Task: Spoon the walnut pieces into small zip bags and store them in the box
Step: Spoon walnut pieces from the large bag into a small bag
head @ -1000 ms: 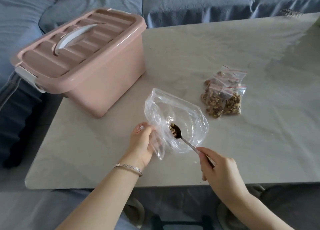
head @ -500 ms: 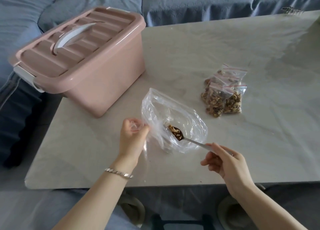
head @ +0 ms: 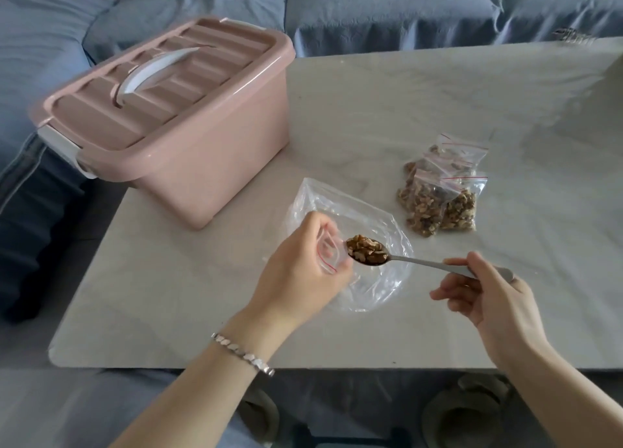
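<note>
Walnut pieces (head: 365, 248) sat heaped on the grey metal spoon (head: 421, 262), our right hand (head: 488, 296) pinching its handle, at the small clear zip bag (head: 328, 250) gripped in our curled left hand (head: 296, 272). Filled clear zip bags (head: 441, 194) lay far right. The pink lidded plastic box (head: 188, 117), far left, was closed, so we judged storing was all left.

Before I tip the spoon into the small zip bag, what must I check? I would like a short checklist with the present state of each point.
1. Left hand holds the zip bag: ok.
2. Zip bag mouth open towards the spoon: cannot tell.
3. Right hand holds the spoon by its handle: ok.
4. Walnuts sit in the spoon bowl, none falling: ok.
5. Big bag lies under the spoon bowl to catch spills: ok.
6. Box open for storing: not ok, lid is on.
</note>
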Available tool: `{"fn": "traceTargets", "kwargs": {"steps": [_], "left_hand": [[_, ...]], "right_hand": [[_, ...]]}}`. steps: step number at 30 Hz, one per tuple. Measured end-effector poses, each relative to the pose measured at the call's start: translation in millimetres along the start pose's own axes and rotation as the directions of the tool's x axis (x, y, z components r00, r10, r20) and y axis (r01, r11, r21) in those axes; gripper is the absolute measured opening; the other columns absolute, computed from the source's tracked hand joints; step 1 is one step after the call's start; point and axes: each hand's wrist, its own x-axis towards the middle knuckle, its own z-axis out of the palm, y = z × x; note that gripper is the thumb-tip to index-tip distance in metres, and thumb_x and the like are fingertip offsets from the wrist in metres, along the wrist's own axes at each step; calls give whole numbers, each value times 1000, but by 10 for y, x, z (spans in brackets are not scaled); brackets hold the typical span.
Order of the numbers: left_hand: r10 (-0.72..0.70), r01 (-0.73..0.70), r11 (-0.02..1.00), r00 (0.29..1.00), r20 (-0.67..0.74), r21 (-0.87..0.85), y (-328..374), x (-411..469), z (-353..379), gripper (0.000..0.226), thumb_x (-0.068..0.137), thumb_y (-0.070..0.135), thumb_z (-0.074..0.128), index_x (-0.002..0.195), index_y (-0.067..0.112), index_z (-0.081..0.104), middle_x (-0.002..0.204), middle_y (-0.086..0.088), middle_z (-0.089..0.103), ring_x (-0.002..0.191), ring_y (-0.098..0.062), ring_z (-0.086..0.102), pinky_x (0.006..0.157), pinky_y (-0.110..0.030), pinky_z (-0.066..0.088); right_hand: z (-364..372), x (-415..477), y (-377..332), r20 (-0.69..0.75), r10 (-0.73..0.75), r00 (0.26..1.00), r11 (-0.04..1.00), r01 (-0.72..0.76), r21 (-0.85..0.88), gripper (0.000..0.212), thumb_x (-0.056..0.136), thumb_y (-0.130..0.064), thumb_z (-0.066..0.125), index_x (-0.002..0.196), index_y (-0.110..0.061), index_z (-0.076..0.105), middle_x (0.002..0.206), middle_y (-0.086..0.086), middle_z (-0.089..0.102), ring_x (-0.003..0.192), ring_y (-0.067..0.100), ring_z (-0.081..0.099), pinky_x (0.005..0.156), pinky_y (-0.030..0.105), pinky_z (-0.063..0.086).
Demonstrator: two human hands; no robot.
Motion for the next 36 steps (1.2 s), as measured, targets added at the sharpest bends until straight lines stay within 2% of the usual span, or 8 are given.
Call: {"fn": "traceTargets", "kwargs": {"steps": [6, 15, 18, 23, 28, 30, 32, 36], "left_hand": [[-238, 232, 968, 970, 55, 95, -230, 24, 88, 25, 76, 32, 67, 87, 24, 46, 84, 11, 61, 80, -7, 58, 67, -22, 44], [-182, 186, 966, 983, -37, 182, -204, -19, 114, 37, 72, 44, 72, 91, 26, 45, 85, 12, 62, 79, -9, 57, 66, -22, 43], [-174, 180, 966, 984, -47, 187, -219, -31, 132, 39, 71, 47, 72, 89, 27, 43, 81, 11, 61, 75, -10, 56, 61, -20, 40], [-180, 190, 968, 981, -77, 164, -223, -28, 167, 40, 73, 46, 72, 91, 23, 44, 79, 10, 60, 74, -14, 58, 66, -28, 48], [-190, 199, 976, 976, -106, 91, -263, -60, 159, 39, 74, 42, 72, 86, 25, 39, 69, 16, 54, 63, 2, 53, 55, -16, 39], [-189, 197, 979, 973, -133, 52, -273, -80, 143, 35, 75, 38, 72, 86, 25, 41, 73, 14, 56, 68, 0, 56, 61, -21, 45], [-209, 214, 977, 955, -209, -1, -279, -110, 89, 30, 76, 33, 72, 86, 24, 44, 74, 12, 58, 70, -2, 59, 64, -23, 47], [-409, 386, 913, 872, -271, -134, -326, -232, -72, 23, 77, 30, 66, 82, 29, 43, 78, 8, 59, 66, -4, 57, 59, -18, 40]], "right_hand": [[71, 49, -441, 43, -76, 996, 988, 81, -130, 33, 97, -20, 41, 75, -3, 59, 44, 5, 57, 40, 19, 59, 34, 17, 36], [523, 33, -607, 237, -88, 968, 912, 174, -373, 34, 96, -15, 38, 71, -3, 57, 41, 5, 55, 37, 22, 58, 33, 16, 33], [690, -46, -652, 333, -189, 924, 800, 341, -493, 36, 96, -17, 38, 68, -6, 58, 43, 5, 59, 40, 25, 58, 36, 19, 36], [889, -233, -753, 498, -318, 807, 526, 587, -615, 35, 96, -26, 39, 71, -11, 59, 51, 5, 65, 30, 6, 49, 43, 22, 43], [834, -356, -810, 593, -449, 669, 316, 739, -595, 41, 89, -38, 35, 71, -11, 59, 49, -1, 61, 36, 5, 53, 49, 26, 44], [746, -364, -793, 570, -485, 664, 344, 743, -574, 37, 90, -36, 38, 70, -14, 60, 49, 0, 61, 39, 4, 53, 49, 22, 44], [592, -322, -737, 493, -524, 695, 467, 718, -516, 32, 93, -29, 42, 71, -17, 62, 55, 1, 64, 40, 7, 54, 45, 15, 41], [222, -190, -431, 321, -465, 825, 714, 564, -414, 29, 94, -23, 42, 79, -10, 63, 62, 10, 66, 43, 18, 56, 44, 20, 46]]}}
